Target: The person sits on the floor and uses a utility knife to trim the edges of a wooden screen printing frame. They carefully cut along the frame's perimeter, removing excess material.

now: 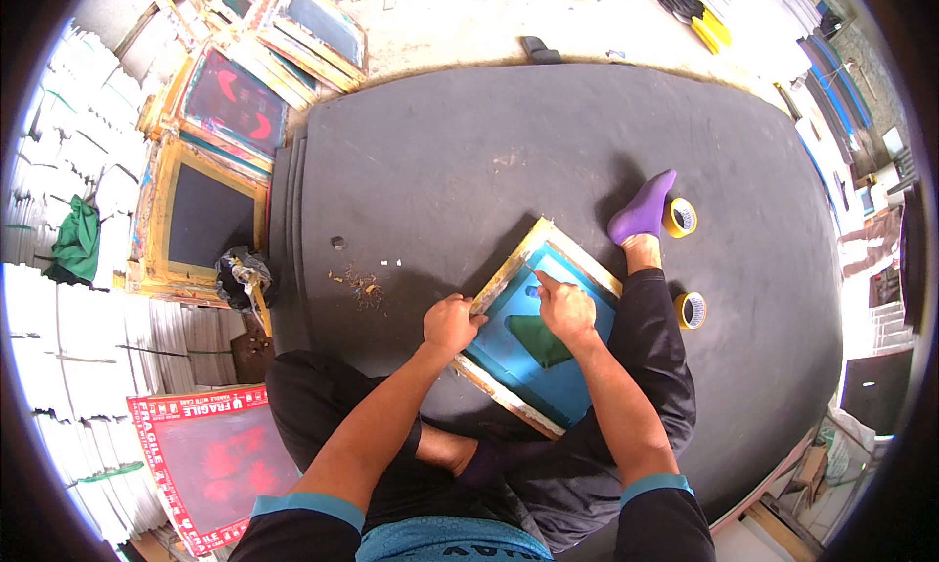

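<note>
- The left hand (452, 323) is curled around the near-left wooden edge of a screen-printing frame (504, 273), gripping it to hold it steady.
- The right hand (565, 308) rests on the blue mesh (533, 359) inside the frame, fingers pinched on a thin tool (534, 269) whose tip points at the upper-left inner corner; what kind of tool it is, I cannot tell at this size.
- The frame lies tilted across the person's lap and the dark round mat (469, 151), between the bent left knee and the outstretched right leg with its purple sock (644, 208). A dark green shape shows on the mesh below the right hand.
- Two rolls of yellow tape (682, 217) lie on the mat just beside the right leg.
- Small scraps (364, 284) are scattered on the mat to the left of the frame.
- More wooden frames (201, 215) are stacked off the mat to the left, near piles of white sheets (59, 327).
- Risk, as I judge it: the tool is pressed close to stretched mesh, so a slip or too much force could puncture or tear it. If the left hand's grip loosens, the frame could shift on the lap and send the tool point toward the fingers holding the edge.
</note>
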{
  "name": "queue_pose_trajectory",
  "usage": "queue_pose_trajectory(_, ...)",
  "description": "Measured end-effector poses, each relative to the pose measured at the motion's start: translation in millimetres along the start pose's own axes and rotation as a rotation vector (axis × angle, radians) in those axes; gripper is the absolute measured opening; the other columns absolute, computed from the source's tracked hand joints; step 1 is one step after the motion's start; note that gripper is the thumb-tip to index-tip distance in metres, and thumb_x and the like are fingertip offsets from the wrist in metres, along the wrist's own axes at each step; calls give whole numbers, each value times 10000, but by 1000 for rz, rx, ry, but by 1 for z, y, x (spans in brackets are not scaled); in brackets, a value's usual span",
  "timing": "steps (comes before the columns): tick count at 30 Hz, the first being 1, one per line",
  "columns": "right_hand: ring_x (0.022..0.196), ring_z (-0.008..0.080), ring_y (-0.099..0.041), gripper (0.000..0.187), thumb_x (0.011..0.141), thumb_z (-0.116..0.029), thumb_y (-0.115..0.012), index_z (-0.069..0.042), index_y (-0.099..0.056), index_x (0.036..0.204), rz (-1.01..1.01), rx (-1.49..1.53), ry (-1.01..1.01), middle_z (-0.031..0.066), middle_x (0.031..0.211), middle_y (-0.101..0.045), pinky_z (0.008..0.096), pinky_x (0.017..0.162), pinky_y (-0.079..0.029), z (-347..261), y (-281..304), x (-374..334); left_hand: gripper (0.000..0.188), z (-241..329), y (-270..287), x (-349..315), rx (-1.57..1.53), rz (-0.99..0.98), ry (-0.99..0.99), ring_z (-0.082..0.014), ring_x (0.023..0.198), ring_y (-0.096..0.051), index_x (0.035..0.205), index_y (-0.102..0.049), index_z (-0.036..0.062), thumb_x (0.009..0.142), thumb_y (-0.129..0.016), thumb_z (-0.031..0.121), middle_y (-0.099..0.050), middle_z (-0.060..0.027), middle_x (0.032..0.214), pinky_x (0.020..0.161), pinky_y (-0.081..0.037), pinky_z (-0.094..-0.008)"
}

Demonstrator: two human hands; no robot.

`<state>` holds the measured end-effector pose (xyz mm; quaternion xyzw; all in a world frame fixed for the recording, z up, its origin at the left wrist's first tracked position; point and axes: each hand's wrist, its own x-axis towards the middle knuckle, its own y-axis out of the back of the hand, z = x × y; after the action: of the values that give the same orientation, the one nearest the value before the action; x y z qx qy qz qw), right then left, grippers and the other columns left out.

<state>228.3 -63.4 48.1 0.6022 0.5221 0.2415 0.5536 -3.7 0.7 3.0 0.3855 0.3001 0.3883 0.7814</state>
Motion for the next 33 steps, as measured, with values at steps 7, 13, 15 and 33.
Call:
queue_pose_trajectory(7, 925, 418, -752, 379, 1025, -316, -581, -295, -629, 1400, 44, 109, 42, 221, 996, -762, 546, 819, -601, 12, -9, 4, 429, -2, -3, 0, 7, -19, -14, -372, 1005, -729, 1066, -777, 35, 843, -804, 401, -739, -200, 1148, 882, -579, -461)
queue_pose_trajectory(13, 927, 410, -754, 392, 1027, -280, -568, -280, -597, 1418, -3, 39, 38, 209, 972, -756, 536, 814, -607, 3, -2, 1, 425, -8, -2, -2, -6, 5, -34, -362, 979, -727, 1029, -767, 27, 853, -790, 413, -734, -182, 1118, 854, -583, -465)
queue_pose_trajectory(15, 926, 408, -756, 403, 1019, -252, -567, -269, -586, 1422, -52, -93, 23, 212, 988, -752, 535, 813, -610, -7, 7, 0, 424, -7, -1, -1, -8, -17, -31, -362, 963, -727, 1024, -764, 27, 852, -792, 414, -731, -171, 1084, 841, -583, -469)
queue_pose_trajectory(33, 1041, 406, -743, 385, 960, -146, -570, -113, -604, 1342, -136, -22, -25, 217, 1083, -751, 527, 892, -607, -36, 26, 15, 375, -7, -4, 1, -9, -47, -2, -363, 880, -720, 1005, -775, 78, 826, -820, 404, -698, -135, 954, 768, -572, -492)
